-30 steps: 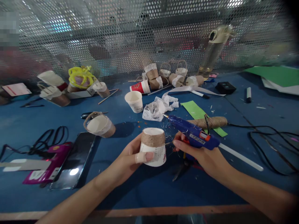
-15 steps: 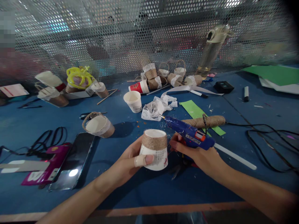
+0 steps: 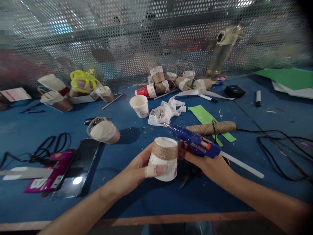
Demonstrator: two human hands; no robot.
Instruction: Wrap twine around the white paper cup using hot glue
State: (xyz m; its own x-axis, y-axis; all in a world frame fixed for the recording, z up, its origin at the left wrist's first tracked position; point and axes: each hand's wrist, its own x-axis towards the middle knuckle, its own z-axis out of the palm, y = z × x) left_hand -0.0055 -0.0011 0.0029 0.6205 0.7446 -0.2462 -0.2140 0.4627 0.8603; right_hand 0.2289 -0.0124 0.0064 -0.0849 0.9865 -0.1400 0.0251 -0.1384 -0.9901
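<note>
My left hand (image 3: 139, 168) is wrapped round a white paper cup (image 3: 163, 159), held upside down, with brown twine wound round its upper part. A bandage sits on my thumb. My right hand (image 3: 207, 163) grips a blue glue gun (image 3: 193, 139) with a white glue stick poking out behind it. The gun's nozzle points left and away, just above and behind the cup. My right fingers touch the cup's right side. A roll of brown twine (image 3: 212, 128) lies just behind the gun on a green paper strip (image 3: 202, 114).
On the blue table (image 3: 151, 202) lie a phone (image 3: 78, 169), a pink box (image 3: 46, 176), black cables (image 3: 281, 143), white lace (image 3: 163, 112), an empty cup (image 3: 140, 106), a twine-handled cup (image 3: 104, 130) and several decorated cups (image 3: 176, 80) by the mesh wall. A bottle (image 3: 221, 54) stands behind.
The cup and both hands have shifted slightly right and toward me. The glue gun has moved left, closer to the cup, and my right fingers now touch the cup.
</note>
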